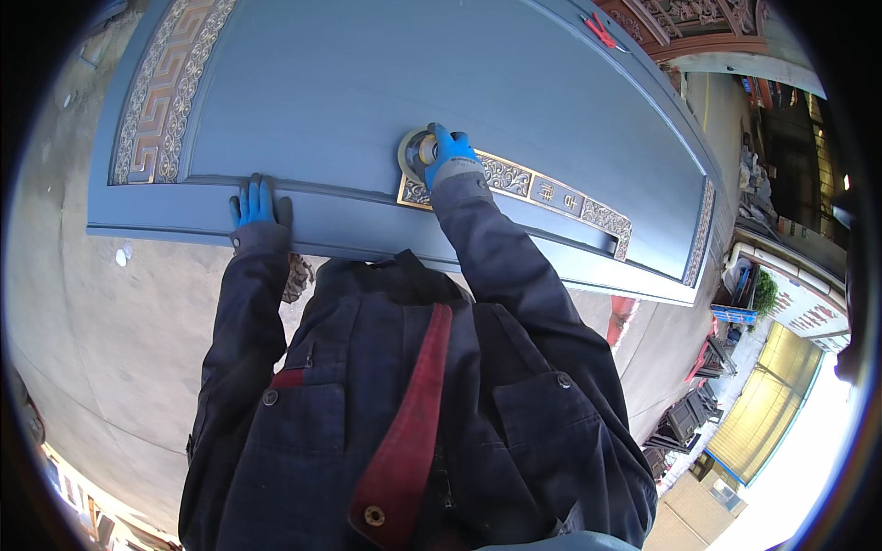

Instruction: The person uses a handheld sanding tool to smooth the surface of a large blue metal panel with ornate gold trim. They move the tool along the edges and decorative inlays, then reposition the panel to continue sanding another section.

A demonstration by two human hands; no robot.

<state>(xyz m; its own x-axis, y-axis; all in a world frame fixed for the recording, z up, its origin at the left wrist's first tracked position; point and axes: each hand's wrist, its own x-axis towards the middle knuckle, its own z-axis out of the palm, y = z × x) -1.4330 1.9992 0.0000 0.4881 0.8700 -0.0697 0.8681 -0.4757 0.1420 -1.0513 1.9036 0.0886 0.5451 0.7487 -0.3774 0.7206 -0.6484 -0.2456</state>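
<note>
A large blue-grey door panel lies flat in front of me. My left hand, in a blue and dark glove, rests on its near edge with straight fingers and nothing held. My right hand, gloved alike, curls over a round ring-shaped thing with a pale outer band and yellowish centre. It looks like a roll of tape; my fingers partly cover it. Beneath it begins a long brass-toned ornate handle plate, which runs right along the panel. Part of the plate's left end is hidden by my hand and cuff.
Red-handled pliers lie near the panel's far right edge. Patterned trim borders its left side. Beyond the far right corner stands carved reddish-brown woodwork. A red and white object shows below the near edge, above the concrete floor.
</note>
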